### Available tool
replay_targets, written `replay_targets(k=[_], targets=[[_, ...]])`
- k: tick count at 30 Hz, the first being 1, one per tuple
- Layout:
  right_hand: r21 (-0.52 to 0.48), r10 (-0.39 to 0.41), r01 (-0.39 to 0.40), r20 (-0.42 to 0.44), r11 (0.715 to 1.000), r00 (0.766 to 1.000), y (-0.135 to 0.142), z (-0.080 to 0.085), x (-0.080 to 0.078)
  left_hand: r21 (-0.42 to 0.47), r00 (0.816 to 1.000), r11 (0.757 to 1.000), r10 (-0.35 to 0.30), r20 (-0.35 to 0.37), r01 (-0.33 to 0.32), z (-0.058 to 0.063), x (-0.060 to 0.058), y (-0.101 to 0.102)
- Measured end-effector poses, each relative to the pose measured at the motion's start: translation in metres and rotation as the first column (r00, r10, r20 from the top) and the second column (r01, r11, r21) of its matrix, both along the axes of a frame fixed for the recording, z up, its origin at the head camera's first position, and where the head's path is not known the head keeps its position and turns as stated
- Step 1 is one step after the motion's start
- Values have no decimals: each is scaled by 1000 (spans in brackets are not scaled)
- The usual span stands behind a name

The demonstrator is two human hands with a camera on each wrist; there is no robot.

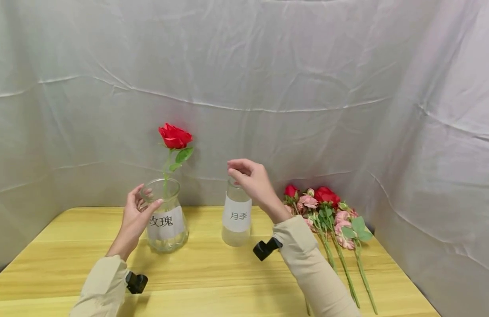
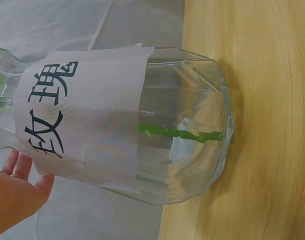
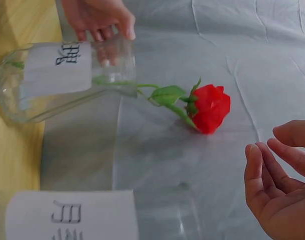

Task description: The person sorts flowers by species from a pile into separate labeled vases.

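Observation:
A glass vase with a white paper label stands on the left, holding one red rose upright. Its green stem reaches down to the base inside the glass. My left hand grips this vase around its neck, thumb in front and fingers on the far side. A second, narrower labelled glass vase stands in the middle with cloudy-looking lower glass. Just above its mouth is my right hand; in the right wrist view its fingers are loosely bent, with a gap to the thumb and nothing between.
On the right side of the wooden table lies a pile of flowers, with red roses and pink blossoms, their long stems pointing toward me. A grey cloth hangs behind the table and along its sides.

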State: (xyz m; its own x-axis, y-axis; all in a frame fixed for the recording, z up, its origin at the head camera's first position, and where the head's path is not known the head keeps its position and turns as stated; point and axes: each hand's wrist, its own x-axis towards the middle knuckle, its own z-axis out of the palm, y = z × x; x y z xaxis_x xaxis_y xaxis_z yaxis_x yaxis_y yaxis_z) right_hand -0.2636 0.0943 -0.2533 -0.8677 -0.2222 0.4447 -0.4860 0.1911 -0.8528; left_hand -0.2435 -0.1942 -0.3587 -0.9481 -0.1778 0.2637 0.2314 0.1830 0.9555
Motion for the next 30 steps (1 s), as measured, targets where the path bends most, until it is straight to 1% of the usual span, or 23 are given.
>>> replay_targets(k=[4,8,14,19,24,27,28,30], targets=[[-8,-20,20,17,1000,1000,14,-10,3,-5,1000,1000,-6,5,6,-1,2,-1],[-11,-42,42,19,999,999,29,-18,1,7,1000,1000,-8,9,8,0,3,-1],[-9,-111,111,40,994,993,51,-27,-5,7,1000,1000,-21,2,21,1,2,-3],[-7,-168,170,92,985,981,73,-37,-14,13,999,999,-36,2,35,1,1,-3],[54,-209,203,163,978,964,101,-53,-21,15,1000,999,-29,2,29,0,0,-2],[103,-245,228,209,968,947,117,-63,-21,13,999,999,-30,-13,30,-2,0,-2],[111,-256,237,222,965,941,121,-65,-21,19,999,1000,-21,-25,21,-2,0,-1],[140,-281,254,235,957,930,130,-70,-20,28,999,999,-20,-31,20,-2,0,-1]])
